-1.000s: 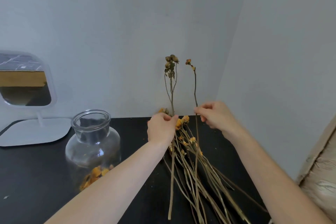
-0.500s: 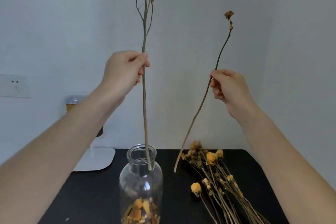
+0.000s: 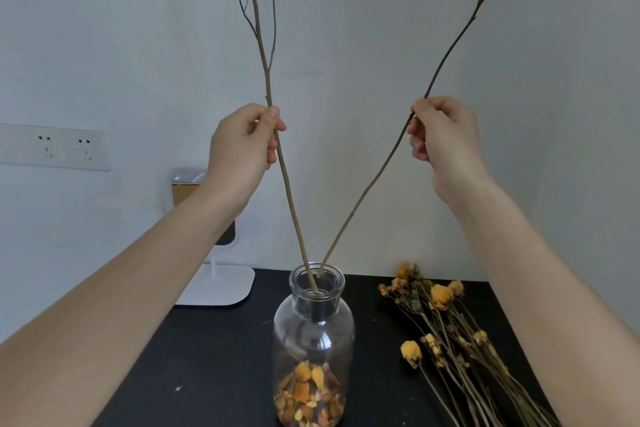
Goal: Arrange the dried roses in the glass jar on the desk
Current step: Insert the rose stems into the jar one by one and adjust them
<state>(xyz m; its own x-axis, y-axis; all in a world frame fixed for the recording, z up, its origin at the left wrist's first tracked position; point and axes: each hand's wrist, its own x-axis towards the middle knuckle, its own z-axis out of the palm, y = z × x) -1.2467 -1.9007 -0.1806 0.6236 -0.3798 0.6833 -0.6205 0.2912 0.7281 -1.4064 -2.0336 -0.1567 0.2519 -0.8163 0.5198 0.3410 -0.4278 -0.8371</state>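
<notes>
Home room, black desk (image 3: 214,357), vanity mirror (image 3: 214,274), wall socket (image 3: 55,147)

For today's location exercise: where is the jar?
The jar stands bottom centre of the head view on the desk, between mirror base and loose roses.

Soft, even daylight; faint wall shadows, slight wide-angle stretching at edges, sharp focus.

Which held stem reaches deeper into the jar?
The branched stem in the left hand: its end is down inside the glass jar; the thin stem in the right hand ends at the rim.
</notes>
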